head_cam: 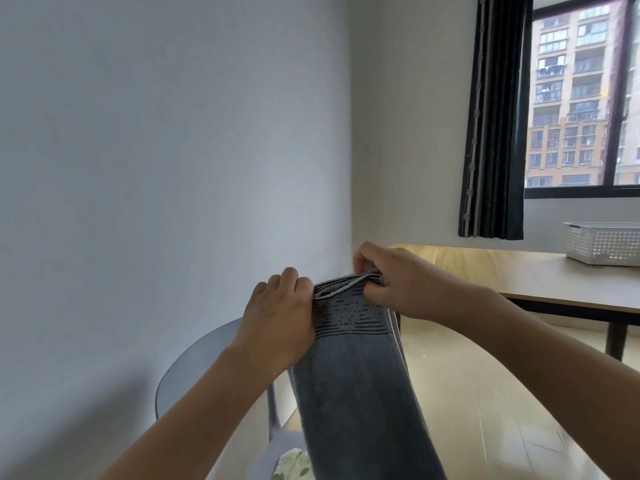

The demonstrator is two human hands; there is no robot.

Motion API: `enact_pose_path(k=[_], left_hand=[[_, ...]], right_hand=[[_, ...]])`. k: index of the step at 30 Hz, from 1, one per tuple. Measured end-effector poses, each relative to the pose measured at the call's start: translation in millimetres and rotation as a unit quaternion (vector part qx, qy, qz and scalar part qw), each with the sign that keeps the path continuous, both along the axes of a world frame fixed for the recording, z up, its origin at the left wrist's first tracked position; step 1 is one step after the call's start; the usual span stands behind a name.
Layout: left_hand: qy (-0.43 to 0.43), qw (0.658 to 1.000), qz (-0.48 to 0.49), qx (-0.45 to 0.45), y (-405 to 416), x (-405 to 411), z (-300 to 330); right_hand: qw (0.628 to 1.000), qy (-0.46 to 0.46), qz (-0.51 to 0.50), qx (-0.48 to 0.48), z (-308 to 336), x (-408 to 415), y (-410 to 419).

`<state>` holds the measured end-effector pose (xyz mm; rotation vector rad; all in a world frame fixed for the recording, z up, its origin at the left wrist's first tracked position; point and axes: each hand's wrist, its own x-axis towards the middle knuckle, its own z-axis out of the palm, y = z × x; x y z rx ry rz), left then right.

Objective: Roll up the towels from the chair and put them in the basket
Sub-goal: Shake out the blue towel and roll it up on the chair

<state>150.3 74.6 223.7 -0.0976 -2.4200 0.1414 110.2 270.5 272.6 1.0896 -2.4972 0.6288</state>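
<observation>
Both arms reach up from the bottom of the frame to its centre, where the two hands hold a grey towel (353, 368) up in the air. The left hand (277, 320) has its fingers curled over the towel's top left corner, back of the hand toward the camera. The right hand (391, 282) pinches the top right corner between thumb and bent fingers. A white perforated basket (602, 244) stands at the right edge of the frame on a light wooden table (502, 271); what lies inside it cannot be seen from this angle. The towel is folded into a long narrow strip with several layers showing at its top edge, a darker patterned band just below, and the rest hanging to the bottom of the frame, in front of a grey chair (194, 362) at lower left. A pale patterned cloth (292, 464) lies on the chair seat.
</observation>
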Motion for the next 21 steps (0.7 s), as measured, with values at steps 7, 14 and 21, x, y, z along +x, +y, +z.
enact_pose_path(k=[7, 14, 21], left_hand=[[-0.016, 0.997, 0.045, -0.059, 11.2, 6.5, 4.7], [-0.231, 0.963, -0.127, 0.046, 7.9, 33.0, 18.4], [-0.275, 0.951, -0.139, 0.024, -4.0, 9.7, 17.0]], right_hand=[[0.973, -0.025, -0.085, 0.212, 12.7, 6.0, -9.4], [0.926, -0.201, -0.113, 0.299, 17.6, 7.3, -6.0], [0.909, -0.237, -0.088, 0.33, 8.8, -0.9, 0.4]])
